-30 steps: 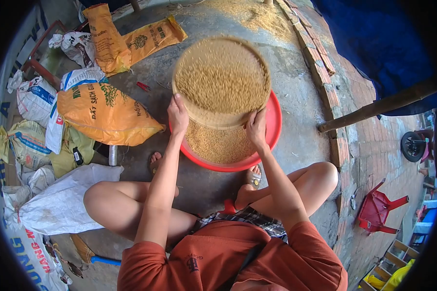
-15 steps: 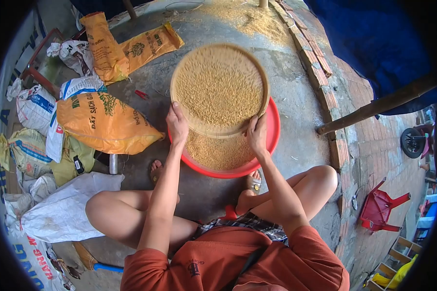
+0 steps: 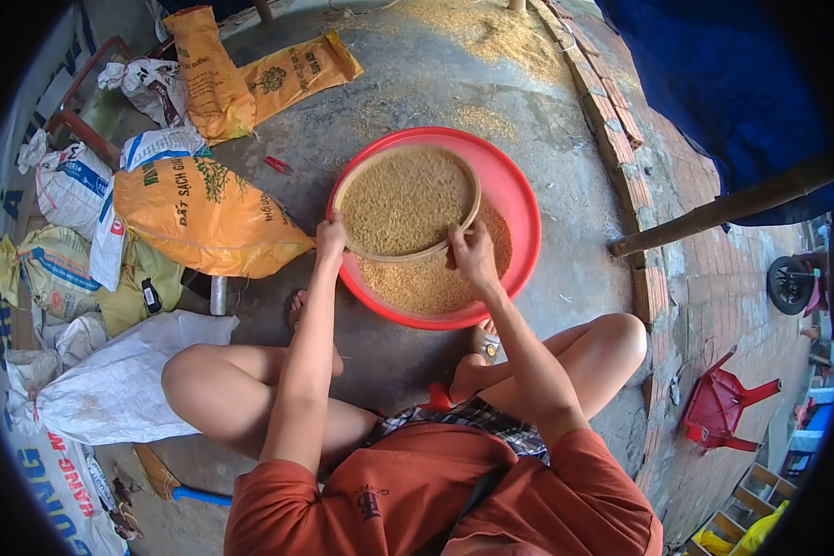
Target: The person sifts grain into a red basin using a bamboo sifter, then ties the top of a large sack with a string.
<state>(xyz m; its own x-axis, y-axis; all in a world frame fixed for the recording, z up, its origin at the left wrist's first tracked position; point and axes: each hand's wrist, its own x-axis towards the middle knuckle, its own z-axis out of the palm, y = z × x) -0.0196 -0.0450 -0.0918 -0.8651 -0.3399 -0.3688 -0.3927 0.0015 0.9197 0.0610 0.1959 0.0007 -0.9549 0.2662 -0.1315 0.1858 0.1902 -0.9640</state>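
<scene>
A round woven winnowing basket [image 3: 398, 257] full of tan, unhusked-looking grain [image 3: 403, 199] hangs tilted over a wide red plastic basin [image 3: 517, 181]. My left hand [image 3: 331, 237] grips the basket's rim at its near left side. At the near right of the same rim, my right hand [image 3: 473, 254] is closed with thumb and fingers around the edge. More grain [image 3: 426, 289] lies in the basin beneath, partly hidden by the basket. The grain in the basket looks slightly smeared by motion.
Orange printed sacks [image 3: 204, 218] and a white sack [image 3: 130, 380] lie at the left. Red-handled pliers [image 3: 277, 165] rest on the concrete. Grain is scattered at the far side [image 3: 510, 42]. A brick edging [image 3: 621, 157], a wooden pole [image 3: 713, 215] and an overturned red stool [image 3: 725, 403] are at the right.
The basket has dropped and come nearer my body, from level above the basin's far side to a steeper tilt over it. Both hands keep their hold. More of the basin's far rim shows.
</scene>
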